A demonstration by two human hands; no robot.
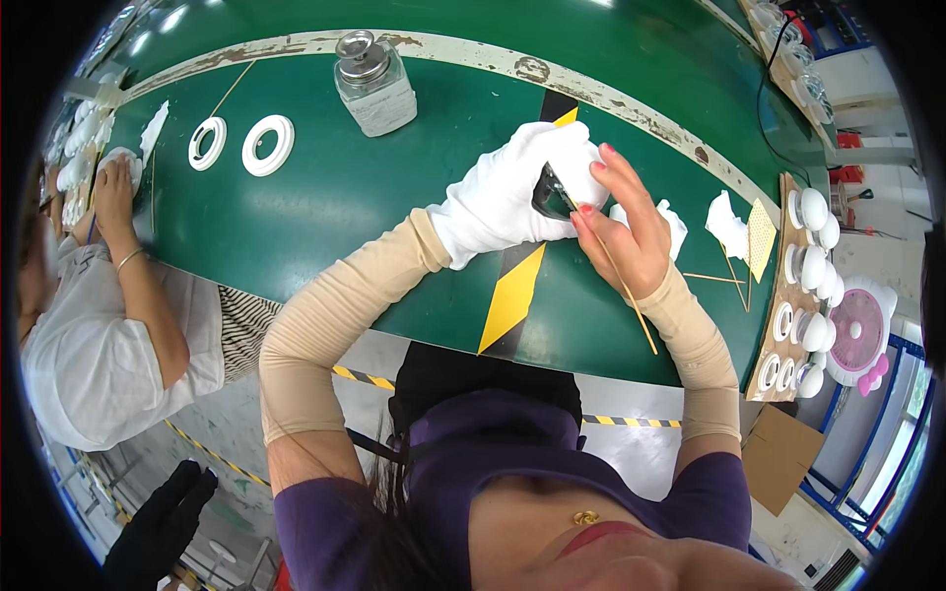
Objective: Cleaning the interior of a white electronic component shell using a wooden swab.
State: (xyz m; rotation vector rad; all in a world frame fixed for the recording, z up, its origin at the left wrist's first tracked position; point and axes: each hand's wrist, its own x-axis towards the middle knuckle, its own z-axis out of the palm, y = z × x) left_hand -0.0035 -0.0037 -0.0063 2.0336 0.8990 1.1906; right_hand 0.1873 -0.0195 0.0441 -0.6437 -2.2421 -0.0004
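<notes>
My left hand (493,192), in a white glove, is wrapped round a rounded white part (579,172) with a dark, glossy opening. Bare except for a beige sleeve on the forearm, my right hand (636,241) pinches a thin wooden stick (629,291). The stick's upper end reaches the dark opening; whether it touches the inside cannot be made out. A white cloth (674,229) lies behind my right hand, partly hidden by it. Both hands are over the green table (414,197), above its yellow-and-black stripe.
A clear bottle with a metal top (379,98) and two white rings (268,169) stand left. At right are a crumpled cloth (727,227), a yellow pad (760,241), loose sticks (714,279) and a board (769,340) of white parts. A co-worker (123,325) sits at left.
</notes>
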